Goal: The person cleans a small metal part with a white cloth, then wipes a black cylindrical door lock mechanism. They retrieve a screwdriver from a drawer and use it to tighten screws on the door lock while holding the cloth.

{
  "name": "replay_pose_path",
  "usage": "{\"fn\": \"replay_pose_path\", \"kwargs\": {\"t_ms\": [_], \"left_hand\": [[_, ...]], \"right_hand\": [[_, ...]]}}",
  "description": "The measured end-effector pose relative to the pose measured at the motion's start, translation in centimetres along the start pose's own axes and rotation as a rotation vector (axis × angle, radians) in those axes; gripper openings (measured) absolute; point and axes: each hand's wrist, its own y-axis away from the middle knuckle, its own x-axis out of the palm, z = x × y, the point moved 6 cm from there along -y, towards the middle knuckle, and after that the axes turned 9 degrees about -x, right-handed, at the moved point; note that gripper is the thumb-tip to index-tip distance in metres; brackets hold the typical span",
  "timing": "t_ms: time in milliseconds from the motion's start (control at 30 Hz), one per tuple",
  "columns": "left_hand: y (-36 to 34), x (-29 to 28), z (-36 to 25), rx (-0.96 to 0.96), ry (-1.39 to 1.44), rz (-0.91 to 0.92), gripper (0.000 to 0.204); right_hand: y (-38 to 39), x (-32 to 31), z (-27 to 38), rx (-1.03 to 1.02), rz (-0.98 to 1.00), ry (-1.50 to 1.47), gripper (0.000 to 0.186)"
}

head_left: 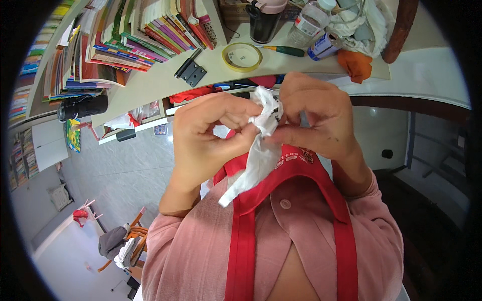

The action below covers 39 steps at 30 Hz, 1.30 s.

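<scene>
In front of my chest, my left hand (211,133) and my right hand (319,118) are both closed on a crumpled, thin white bag (261,158) with black marks near its upper end. My left thumb and fingers pinch it from the left side. From the right, my right fingers and thumb press on its upper part. Its twisted loose end hangs down over my red apron (286,178). I cannot make out whether anything is inside it.
On the desk lie a black metal hinge (191,73), a yellow tape roll (224,61) and a screwdriver (289,51). A black tumbler (263,26), clear bottle (306,25) and orange cloth (355,65) are farther right. Books (150,37) fill the left; below is an open drawer (168,106).
</scene>
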Motion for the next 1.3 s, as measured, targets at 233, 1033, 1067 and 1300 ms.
{"fn": "replay_pose_path", "kwargs": {"t_ms": [233, 1033, 1067, 1300], "left_hand": [[0.3, 1.6, 2.3, -0.349, 0.754, 0.214, 0.015], [2.1, 0.9, 0.6, -0.203, 0.673, -0.079, 0.025], [2.1, 1.0, 0.7, -0.226, 0.659, -0.077, 0.026], [2.4, 1.0, 0.1, -0.089, 0.653, -0.098, 0.030]], "right_hand": [[0.4, 1.1, -0.3, 0.070, -0.114, -0.395, 0.016], [0.3, 0.9, 2.2, 0.067, -0.267, -0.172, 0.018], [0.4, 0.9, 2.2, 0.036, -0.268, -0.147, 0.020], [0.3, 0.8, 3.7, -0.126, -0.158, 0.117, 0.032]]}}
